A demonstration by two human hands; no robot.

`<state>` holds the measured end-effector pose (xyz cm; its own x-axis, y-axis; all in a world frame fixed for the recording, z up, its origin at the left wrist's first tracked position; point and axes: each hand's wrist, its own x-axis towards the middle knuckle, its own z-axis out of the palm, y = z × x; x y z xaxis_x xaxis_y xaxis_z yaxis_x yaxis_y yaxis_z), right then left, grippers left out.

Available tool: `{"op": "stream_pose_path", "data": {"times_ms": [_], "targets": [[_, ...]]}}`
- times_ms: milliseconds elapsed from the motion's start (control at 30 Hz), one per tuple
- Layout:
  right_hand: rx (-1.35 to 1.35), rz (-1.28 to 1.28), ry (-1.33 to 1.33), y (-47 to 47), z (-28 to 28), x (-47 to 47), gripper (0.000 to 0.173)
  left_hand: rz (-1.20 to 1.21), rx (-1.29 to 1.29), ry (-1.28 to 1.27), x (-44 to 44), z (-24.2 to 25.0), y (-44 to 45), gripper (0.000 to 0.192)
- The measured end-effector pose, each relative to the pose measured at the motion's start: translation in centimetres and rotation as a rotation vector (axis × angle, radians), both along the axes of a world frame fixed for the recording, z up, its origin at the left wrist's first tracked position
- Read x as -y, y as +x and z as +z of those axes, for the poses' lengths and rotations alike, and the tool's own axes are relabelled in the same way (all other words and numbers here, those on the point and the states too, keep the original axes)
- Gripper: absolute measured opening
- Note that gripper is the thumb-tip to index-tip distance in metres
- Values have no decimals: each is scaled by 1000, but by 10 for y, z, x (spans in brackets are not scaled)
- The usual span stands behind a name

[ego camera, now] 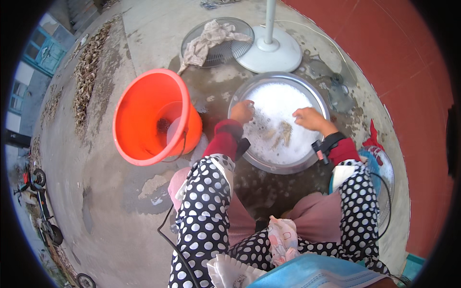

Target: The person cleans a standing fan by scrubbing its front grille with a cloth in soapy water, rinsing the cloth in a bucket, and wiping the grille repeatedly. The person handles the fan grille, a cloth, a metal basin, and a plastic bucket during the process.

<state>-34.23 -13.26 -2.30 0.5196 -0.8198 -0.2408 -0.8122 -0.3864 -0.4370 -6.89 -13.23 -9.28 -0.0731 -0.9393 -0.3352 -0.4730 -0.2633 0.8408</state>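
A round metal basin (281, 168) full of white suds (279, 95) stands on the wet floor before me. My left hand (242, 111) is at the basin's left side, fingers curled down by the foam. Over the right part of the suds is my right hand (309, 118), its fingers bent; nothing shows in it, but its underside is hidden. Between and below the hands, a yellowish-brown soaked piece (284, 133), perhaps cloth, pokes through the foam. Whatever lies under the suds is hidden.
An orange bucket (135, 108) stands tilted-looking at left. Beyond the basin are a fan guard (237, 27) with a greyish cloth (203, 43) on it and a white fan base (277, 57). A blue object (372, 162) and a red cloth (373, 138) are at right.
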Motion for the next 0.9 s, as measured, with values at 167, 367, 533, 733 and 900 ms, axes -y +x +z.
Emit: {"op": "stream_pose_path", "data": {"times_ms": [167,367,533,733,900], "targets": [[-465,161,64,122,-76,-61,35,-36,-63,89,-12,27,20,32],[-424,-180,78,59,-83,-43,29,72,-92,87,-12,17,33,30],[-115,-400,152,10,-21,-13,42,65,-479,60,3,24,21,42],[1131,-903,419,-21,65,-33,34,149,-1148,211,5,84,-21,27],[1513,-786,474,-1,72,-47,31,14,-1170,201,-11,135,-50,25]]}}
